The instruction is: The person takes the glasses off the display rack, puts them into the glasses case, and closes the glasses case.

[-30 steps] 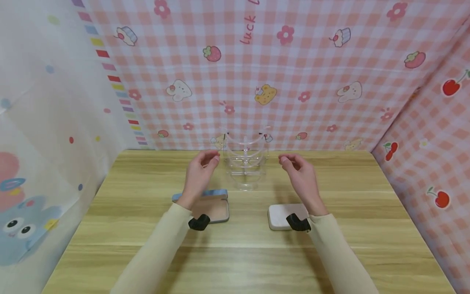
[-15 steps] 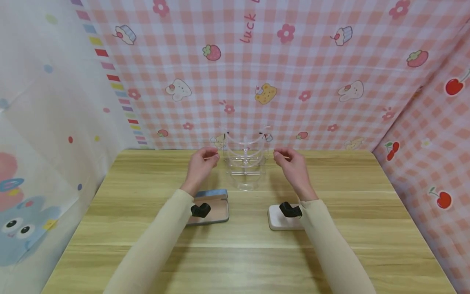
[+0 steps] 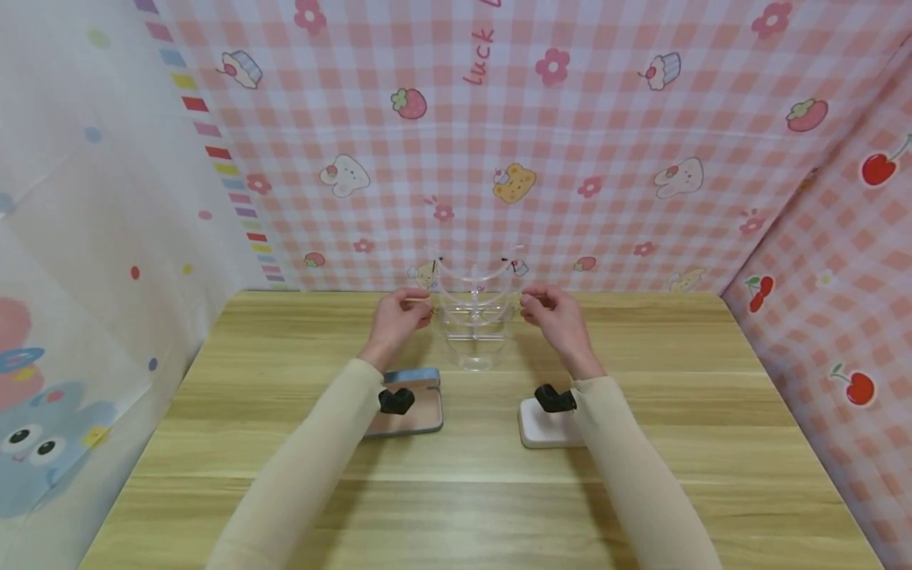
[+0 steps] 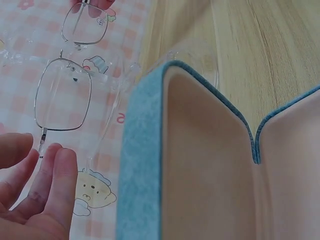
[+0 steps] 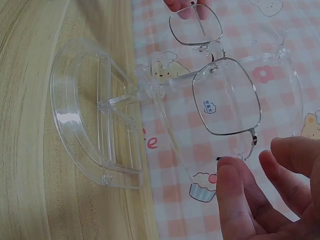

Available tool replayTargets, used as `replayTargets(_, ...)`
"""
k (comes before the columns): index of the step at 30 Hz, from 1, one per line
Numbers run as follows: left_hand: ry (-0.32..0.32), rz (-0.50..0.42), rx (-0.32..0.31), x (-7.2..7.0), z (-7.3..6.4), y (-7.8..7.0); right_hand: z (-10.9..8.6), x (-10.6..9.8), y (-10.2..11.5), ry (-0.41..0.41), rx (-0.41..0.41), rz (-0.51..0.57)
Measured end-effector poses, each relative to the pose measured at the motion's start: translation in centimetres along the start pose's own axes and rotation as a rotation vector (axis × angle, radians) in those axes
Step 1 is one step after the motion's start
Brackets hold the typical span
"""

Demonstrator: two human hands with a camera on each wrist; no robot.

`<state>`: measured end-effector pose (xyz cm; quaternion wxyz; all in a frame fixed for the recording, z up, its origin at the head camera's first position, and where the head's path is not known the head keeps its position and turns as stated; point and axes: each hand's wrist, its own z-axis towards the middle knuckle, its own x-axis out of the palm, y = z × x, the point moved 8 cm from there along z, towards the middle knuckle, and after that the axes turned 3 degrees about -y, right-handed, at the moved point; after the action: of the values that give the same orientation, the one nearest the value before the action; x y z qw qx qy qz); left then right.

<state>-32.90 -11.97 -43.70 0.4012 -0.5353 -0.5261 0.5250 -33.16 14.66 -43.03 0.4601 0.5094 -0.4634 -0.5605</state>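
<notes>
A pair of thin metal-rimmed glasses (image 5: 227, 97) sits on a clear plastic display stand (image 3: 475, 364) near the back of the table. My left hand (image 3: 399, 321) is beside one end of the frame. In the left wrist view, its thumb and fingers (image 4: 64, 172) are apart, right at the hinge and temple. At the other end is my right hand (image 3: 559, 321), with its fingers (image 5: 230, 195) close to the opposite hinge, thumb also apart. An open blue glasses case (image 4: 142, 165), lined in beige, lies below my left wrist, partly covered by the sleeve in the head view.
A white, rounded case (image 3: 545, 423) lies below my right wrist, partly hidden by the sleeve. Behind the wooden table (image 3: 470, 507) hangs a pink checked cloth (image 3: 456, 150), close behind the stand. More printed cloth lines both sides.
Both hands have moved inward, the right one further, until their fingers are at the two sides of the glasses. The stand and both cases have stayed in place.
</notes>
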Motion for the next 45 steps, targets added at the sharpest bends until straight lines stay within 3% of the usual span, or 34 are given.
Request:
replayTargets(13, -0.027, -0.013, -0.009, 0.1, 0.3, 0.1, 0.2, 0.9, 0.0, 0.018, 0.022, 0.068)
replayTargets(22, -0.028, -0.034, -0.023, 0.1, 0.3, 0.0, 0.4, 1.0, 0.0, -0.003, 0.047, 0.04)
replayTargets(34, -0.04, -0.197, -0.08, -0.2, -0.2, 0.0, 0.1, 1.0, 0.8, 0.002, 0.039, 0.052)
replayTargets(45, -0.036, -0.275, -0.055, -0.4, -1.9, -0.4, -1.6, 0.6, 1.4, 0.032, -0.022, 0.022)
